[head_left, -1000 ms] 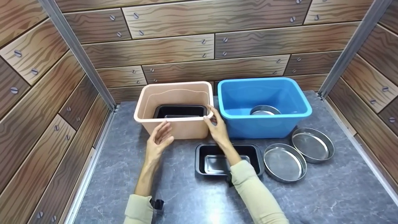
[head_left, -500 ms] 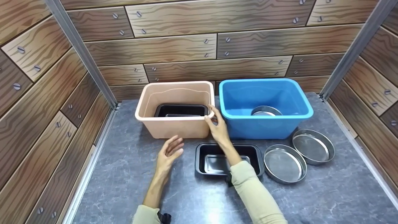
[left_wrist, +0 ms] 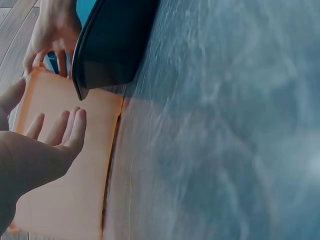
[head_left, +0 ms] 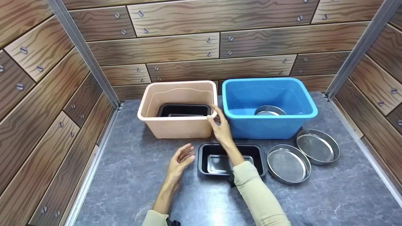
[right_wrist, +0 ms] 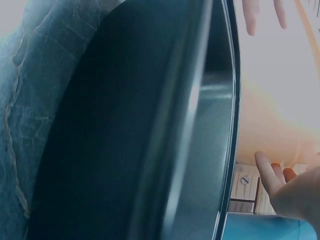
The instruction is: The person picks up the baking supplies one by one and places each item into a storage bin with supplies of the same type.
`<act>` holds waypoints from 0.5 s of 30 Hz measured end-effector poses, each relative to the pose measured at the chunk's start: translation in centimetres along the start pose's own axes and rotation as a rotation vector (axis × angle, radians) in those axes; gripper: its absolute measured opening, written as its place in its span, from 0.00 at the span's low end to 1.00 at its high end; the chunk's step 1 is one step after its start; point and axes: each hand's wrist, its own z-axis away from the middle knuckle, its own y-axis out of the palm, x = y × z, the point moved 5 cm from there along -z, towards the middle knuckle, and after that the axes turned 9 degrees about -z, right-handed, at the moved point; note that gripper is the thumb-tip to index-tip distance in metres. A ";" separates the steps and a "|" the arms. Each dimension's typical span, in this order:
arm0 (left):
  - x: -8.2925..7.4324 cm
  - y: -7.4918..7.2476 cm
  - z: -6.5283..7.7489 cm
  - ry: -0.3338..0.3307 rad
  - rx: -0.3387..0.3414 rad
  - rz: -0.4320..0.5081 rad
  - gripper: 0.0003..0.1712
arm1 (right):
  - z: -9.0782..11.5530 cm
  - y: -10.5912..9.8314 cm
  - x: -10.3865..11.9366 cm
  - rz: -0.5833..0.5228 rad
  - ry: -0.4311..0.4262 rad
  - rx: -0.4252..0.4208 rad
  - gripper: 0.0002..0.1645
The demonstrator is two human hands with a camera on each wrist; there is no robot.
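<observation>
My right hand (head_left: 221,130) grips the front right corner of a peach plastic bin (head_left: 182,128), thumb at the front of the rim and fingers round the side. In the right wrist view this hand (right_wrist: 295,197) shows at the same corner. A black loaf pan (head_left: 216,164) lies on the table under my right forearm. My left hand (head_left: 180,160) is just left of that pan, fingers loosely bent and nothing in them. The left wrist view has this hand (left_wrist: 45,150) in front of the peach bin's wall. Inside the bin sits another black loaf pan (head_left: 185,110).
A blue plastic bin (head_left: 260,128) stands right of the peach one, with a round metal pan (head_left: 270,110) in it. Two round metal pans (head_left: 289,164) (head_left: 317,147) lie side by side at the right. Wood-patterned walls (head_left: 176,48) enclose the grey table (head_left: 125,175).
My left hand has moved from the peach bin's front rim down and right, toward the loaf pan on the table. The right hand stays at the bin's corner.
</observation>
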 end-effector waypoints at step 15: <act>2.1 2.1 0.1 -0.179 0.097 -0.146 0.35 | 0.0 0.1 0.1 -0.037 -0.006 -0.030 0.32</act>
